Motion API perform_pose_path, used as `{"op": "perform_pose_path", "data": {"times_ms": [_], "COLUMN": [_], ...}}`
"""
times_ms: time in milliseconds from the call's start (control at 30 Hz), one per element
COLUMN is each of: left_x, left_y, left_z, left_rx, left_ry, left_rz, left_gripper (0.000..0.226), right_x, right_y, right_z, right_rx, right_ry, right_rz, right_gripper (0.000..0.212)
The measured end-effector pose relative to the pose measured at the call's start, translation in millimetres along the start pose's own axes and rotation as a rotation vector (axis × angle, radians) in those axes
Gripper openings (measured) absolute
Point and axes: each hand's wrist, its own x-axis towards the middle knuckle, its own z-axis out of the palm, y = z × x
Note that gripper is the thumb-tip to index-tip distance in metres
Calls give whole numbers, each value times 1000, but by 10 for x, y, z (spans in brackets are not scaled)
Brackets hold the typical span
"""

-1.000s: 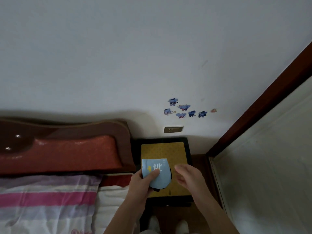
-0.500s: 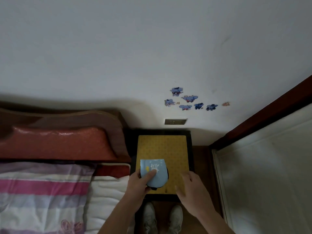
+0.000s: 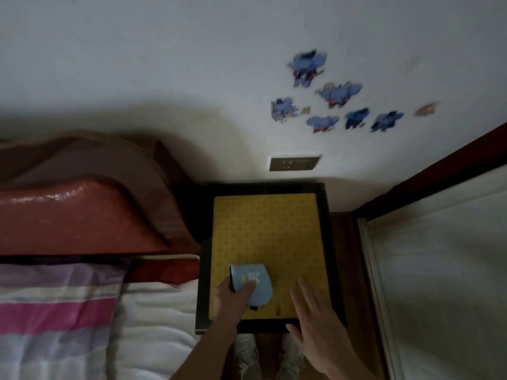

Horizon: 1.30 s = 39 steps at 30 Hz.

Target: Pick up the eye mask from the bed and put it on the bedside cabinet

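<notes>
From the head camera, looking steeply down, the left hand [image 3: 231,298] grips the folded light-blue eye mask [image 3: 253,283], thumb pressed on its printed top face and the other fingers hidden beneath it. The mask sits over the near left part of the bedside cabinet [image 3: 327,242], above the yellow patterned mat [image 3: 266,229] that covers most of the dark-framed surface; whether it already touches the mat or is held just above it cannot be told. A small dark piece of the mask shows at its near edge. The right hand [image 3: 318,314] holds nothing, its fingers spread and extended flat over the near right corner of the mat and the cabinet's front rim, just beside the mask but apart from it. To the left of the cabinet lies the bed [image 3: 153,325], with white quilted bedding and a blanket [image 3: 55,305] striped in purple, white and pink; at its far end stands a reddish-brown padded headboard [image 3: 82,215]. On the white wall beyond the cabinet is a wall socket plate [image 3: 293,163], and higher up a blurred cluster of blue stickers [image 3: 329,94]. Below the cabinet's near edge a pair of light-coloured shoes [image 3: 270,355] shows on the floor between the forearms. A dark wooden door frame [image 3: 439,165] runs diagonally at the right.
</notes>
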Motion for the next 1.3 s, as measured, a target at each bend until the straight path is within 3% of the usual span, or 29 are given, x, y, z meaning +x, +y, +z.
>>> {"op": "perform_pose_path", "data": {"times_ms": [167,367,467,533,600,700,800,933,1300], "left_x": [87,-3,-93,-182,-272,-322,-279,-213,-42], "left_y": [-12,25,12,-38,-112,-286,-431,-416,-27], "left_z": [48,118,72,-1,-91,-209,-269,-219,7], "left_rx": [160,439,583,723,979,1237,1380,1398,1519], "left_ry": [67,146,112,96,96,-70,-129,-120,-135], "left_rz": [84,240,322,469,696,902,885,841,811], "left_gripper": [30,55,74,76,63,57,66,72,71], "right_x": [26,-2,-2,-5,-7,-11,-6,5,3], "right_y": [8,39,46,56,57,49,36,30,32], "right_z": [264,361,346,345,342,362,391,411,420], "right_rx": [-57,-72,-79,-89,-91,-94,-92,-114,-105], "right_ry": [82,105,102,93,93,81,87,92,73], "right_rz": [4,5,8,8,16,28,41,44,37], "right_gripper": [80,79,78,78,78,79,79,79,80]}}
